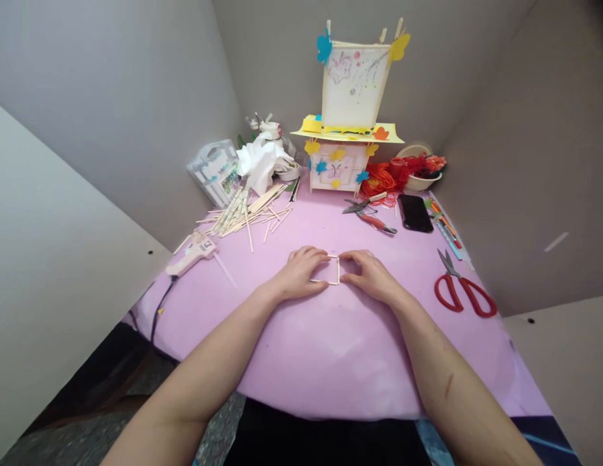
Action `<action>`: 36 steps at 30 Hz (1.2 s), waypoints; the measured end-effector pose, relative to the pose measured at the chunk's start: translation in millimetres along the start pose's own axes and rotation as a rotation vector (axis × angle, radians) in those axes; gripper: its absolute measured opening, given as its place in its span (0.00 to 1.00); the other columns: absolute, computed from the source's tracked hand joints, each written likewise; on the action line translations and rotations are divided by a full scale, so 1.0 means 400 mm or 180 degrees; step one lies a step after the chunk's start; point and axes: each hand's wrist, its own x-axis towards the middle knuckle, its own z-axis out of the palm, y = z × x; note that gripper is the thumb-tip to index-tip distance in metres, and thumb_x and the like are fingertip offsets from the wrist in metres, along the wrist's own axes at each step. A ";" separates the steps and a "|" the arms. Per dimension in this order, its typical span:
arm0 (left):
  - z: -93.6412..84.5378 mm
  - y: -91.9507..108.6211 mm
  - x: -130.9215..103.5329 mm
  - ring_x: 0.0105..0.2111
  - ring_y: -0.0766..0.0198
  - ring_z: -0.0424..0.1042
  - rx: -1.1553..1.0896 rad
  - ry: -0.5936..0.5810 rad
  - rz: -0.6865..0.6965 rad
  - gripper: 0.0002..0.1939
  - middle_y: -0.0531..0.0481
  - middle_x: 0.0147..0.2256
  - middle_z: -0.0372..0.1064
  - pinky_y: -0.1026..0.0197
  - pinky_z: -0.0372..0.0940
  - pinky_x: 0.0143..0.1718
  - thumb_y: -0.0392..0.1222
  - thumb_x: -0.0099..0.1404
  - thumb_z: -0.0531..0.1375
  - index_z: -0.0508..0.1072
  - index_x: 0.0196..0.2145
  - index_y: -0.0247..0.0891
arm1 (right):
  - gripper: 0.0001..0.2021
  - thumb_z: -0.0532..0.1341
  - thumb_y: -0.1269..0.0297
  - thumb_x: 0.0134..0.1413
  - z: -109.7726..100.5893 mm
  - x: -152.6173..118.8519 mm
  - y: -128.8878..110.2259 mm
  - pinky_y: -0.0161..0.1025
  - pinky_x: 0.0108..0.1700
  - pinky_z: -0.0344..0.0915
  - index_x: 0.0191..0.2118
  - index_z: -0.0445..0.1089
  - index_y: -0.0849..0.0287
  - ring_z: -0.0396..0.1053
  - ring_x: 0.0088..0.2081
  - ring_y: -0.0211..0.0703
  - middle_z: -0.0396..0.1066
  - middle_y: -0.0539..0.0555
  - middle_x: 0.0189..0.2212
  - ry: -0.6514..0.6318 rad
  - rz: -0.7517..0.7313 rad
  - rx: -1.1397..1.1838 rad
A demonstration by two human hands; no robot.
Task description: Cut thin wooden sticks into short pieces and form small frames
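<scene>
Two bare forearms (208, 372) come forward from the near edge, above the pink-covered desk (340, 349). Between the hands, at the middle of the desk, lies a small frame (338, 270) of thin pale sticks. Left hand (301, 273) has its grip spread, thumb at the lower stick and fingertip at the upper one. Right hand (372, 275) also has thumb and finger spread, with the tips at the frame's right side. How firmly either grip presses, I cannot tell.

To the left are a glue gun (199, 252) and, farther back, a loose heap of sticks (250, 217). To the right lie red-handled scissors (461, 285), a phone (416, 213) with pens (447, 226) beside it, and a pliers-like tool (376, 223). Behind, a paper model (352, 87) stands upright, with red cord (376, 178) near its base.
</scene>
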 end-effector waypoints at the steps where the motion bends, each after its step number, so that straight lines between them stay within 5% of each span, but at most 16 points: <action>1: 0.000 -0.001 0.000 0.55 0.53 0.57 0.0002 0.0006 0.0007 0.26 0.45 0.55 0.62 0.50 0.51 0.56 0.48 0.58 0.61 0.65 0.53 0.41 | 0.20 0.66 0.63 0.47 0.000 0.000 0.001 0.49 0.51 0.61 0.48 0.68 0.55 0.64 0.49 0.50 0.71 0.55 0.45 0.0009 -0.0004 0.0008; 10: -0.002 0.002 0.001 0.53 0.55 0.61 0.0073 0.0265 -0.0142 0.22 0.45 0.52 0.66 0.52 0.53 0.54 0.51 0.60 0.59 0.67 0.50 0.41 | 0.20 0.67 0.62 0.45 -0.002 0.001 -0.002 0.46 0.51 0.61 0.47 0.68 0.56 0.64 0.48 0.49 0.71 0.54 0.45 0.0032 -0.0064 0.0045; 16: -0.079 -0.123 0.040 0.46 0.53 0.66 0.1054 0.1174 -0.1850 0.12 0.43 0.42 0.71 0.51 0.56 0.50 0.41 0.64 0.52 0.73 0.40 0.37 | 0.20 0.66 0.61 0.45 -0.008 0.002 0.000 0.45 0.50 0.61 0.46 0.68 0.56 0.64 0.47 0.48 0.70 0.55 0.45 0.0070 -0.0060 0.0085; 22: -0.120 -0.207 0.089 0.48 0.46 0.65 0.1720 0.0600 -0.2616 0.17 0.33 0.44 0.69 0.50 0.58 0.48 0.35 0.61 0.50 0.74 0.43 0.28 | 0.18 0.65 0.61 0.48 -0.015 0.001 0.000 0.45 0.50 0.61 0.46 0.67 0.57 0.64 0.47 0.48 0.70 0.55 0.44 0.0067 -0.0084 0.0004; 29: -0.096 -0.167 0.088 0.45 0.48 0.69 0.1511 0.0273 -0.2750 0.19 0.31 0.41 0.72 0.54 0.61 0.44 0.37 0.63 0.47 0.75 0.40 0.26 | 0.17 0.64 0.62 0.49 -0.019 0.000 0.006 0.45 0.50 0.61 0.46 0.67 0.57 0.64 0.47 0.48 0.70 0.55 0.44 0.0132 -0.0102 -0.0001; 36: -0.068 -0.049 0.015 0.32 0.59 0.72 0.0990 -0.0036 -0.2399 0.15 0.43 0.31 0.74 0.62 0.61 0.32 0.39 0.62 0.49 0.75 0.30 0.35 | 0.15 0.63 0.64 0.50 -0.025 -0.004 0.003 0.47 0.50 0.61 0.46 0.67 0.56 0.65 0.47 0.50 0.70 0.56 0.44 0.0157 -0.0013 -0.0047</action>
